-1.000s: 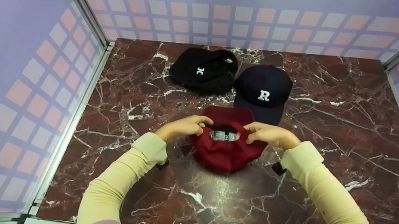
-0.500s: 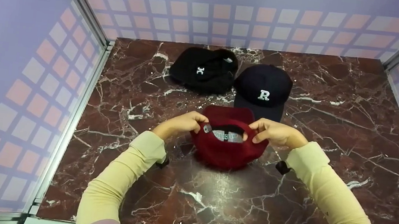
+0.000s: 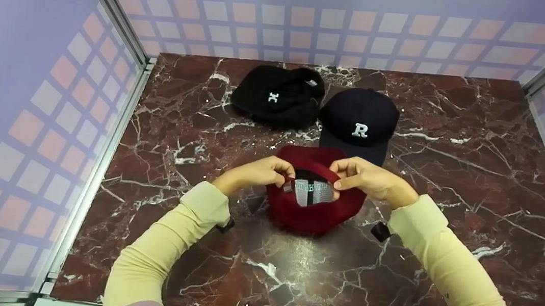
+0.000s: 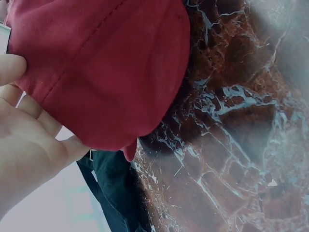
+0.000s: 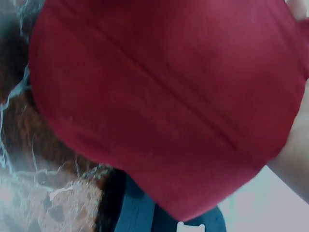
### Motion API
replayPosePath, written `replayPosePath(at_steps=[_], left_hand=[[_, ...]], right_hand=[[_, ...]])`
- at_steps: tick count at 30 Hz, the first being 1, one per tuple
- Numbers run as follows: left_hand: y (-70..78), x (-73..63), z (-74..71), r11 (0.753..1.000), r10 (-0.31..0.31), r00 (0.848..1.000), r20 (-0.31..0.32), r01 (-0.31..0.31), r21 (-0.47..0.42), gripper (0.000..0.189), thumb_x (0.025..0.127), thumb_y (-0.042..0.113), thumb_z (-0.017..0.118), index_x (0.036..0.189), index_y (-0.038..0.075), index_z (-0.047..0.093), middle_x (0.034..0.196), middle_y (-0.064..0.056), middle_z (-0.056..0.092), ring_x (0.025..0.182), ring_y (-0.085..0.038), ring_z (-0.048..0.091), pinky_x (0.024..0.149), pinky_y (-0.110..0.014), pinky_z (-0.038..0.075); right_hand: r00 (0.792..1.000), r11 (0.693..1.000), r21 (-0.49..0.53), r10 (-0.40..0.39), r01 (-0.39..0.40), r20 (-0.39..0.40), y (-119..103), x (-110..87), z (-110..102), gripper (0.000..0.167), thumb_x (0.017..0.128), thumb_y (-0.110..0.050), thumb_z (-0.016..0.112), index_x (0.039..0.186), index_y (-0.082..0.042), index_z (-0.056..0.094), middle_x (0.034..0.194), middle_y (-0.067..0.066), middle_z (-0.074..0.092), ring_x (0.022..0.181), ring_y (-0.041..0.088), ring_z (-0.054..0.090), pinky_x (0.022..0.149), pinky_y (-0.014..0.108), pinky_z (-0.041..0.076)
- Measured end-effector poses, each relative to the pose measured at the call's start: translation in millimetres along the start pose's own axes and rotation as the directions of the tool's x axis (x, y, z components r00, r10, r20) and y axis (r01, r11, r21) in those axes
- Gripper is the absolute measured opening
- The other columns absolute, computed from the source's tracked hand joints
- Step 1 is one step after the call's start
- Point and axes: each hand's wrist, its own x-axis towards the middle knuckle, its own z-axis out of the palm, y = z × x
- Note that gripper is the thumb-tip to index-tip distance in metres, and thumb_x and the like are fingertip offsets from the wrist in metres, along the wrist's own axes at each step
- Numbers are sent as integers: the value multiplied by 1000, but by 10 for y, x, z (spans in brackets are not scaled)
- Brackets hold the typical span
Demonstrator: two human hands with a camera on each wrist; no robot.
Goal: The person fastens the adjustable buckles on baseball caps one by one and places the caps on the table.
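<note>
A dark red baseball cap [image 3: 313, 222] lies at the middle of the table, its back opening facing up and white lining with lettering showing inside. My left hand [image 3: 257, 173] pinches the left end of the cap's back strap. On the other side, my right hand [image 3: 369, 179] pinches the strap's right end between thumb and fingers. The left wrist view shows the red crown [image 4: 111, 72] beside the left palm [image 4: 34, 140]. Red fabric [image 5: 159, 106] fills most of the right wrist view and hides nearly all the right hand's fingers.
Just behind the red cap stands a navy cap [image 3: 361, 114] with a white R, its brim partly covered. A black cap [image 3: 276, 97] with a small white mark lies to its left. Patterned panels [image 3: 291, 32] wall the marbled table [image 3: 451, 204] at back and sides.
The red cap's back opening has tipped, so more lining shows. My left hand has shifted right over the strap's metal buckle, which was visible half a second ago. The other caps stay put.
</note>
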Motion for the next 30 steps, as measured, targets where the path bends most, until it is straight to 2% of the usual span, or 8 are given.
replayPosePath(at_steps=[7,15,20,25,28,30], left_hand=[[-18,-8,-13,1000,9,1000,0,-9,19,30,70,-1,48,99,-5,57,78,5,53,71,-6,49,62,-18,39],[-22,-12,-20,999,44,999,30,-44,-14,25,77,1,54,100,-8,56,83,3,57,77,-4,51,71,-17,41],[-30,-19,-29,997,62,997,48,-64,45,23,81,7,55,101,-5,58,88,-1,58,79,-4,49,72,-17,39],[-44,-25,-36,996,66,996,59,-69,63,23,85,11,53,102,-4,59,90,-2,59,76,-5,47,69,-18,38],[-52,-23,-36,995,73,995,61,-77,64,24,86,12,52,102,-4,59,90,-1,59,75,-4,46,68,-17,38],[-58,-19,-34,995,77,995,60,-81,64,24,86,12,52,102,-5,59,89,0,58,74,-4,46,68,-17,38]], right_hand=[[994,988,129,-71,82,-85,-55,23,82,10,84,5,47,87,-1,54,65,4,63,61,15,61,63,28,49],[982,967,199,-137,162,-134,-136,41,139,8,87,-1,48,91,-2,55,69,6,64,61,16,61,61,27,50],[967,953,204,-193,226,-167,-179,53,158,8,87,0,47,91,1,54,70,7,64,61,16,62,58,26,50],[947,946,165,-245,280,-206,-219,62,203,9,89,-2,45,89,1,54,66,6,62,51,14,57,50,23,47],[947,956,119,-241,269,-211,-228,57,226,13,90,-4,43,86,-2,55,59,3,59,44,11,52,44,22,43],[953,969,84,-209,232,-217,-231,51,240,15,91,-7,44,84,-4,56,54,1,55,41,9,49,41,21,40]])
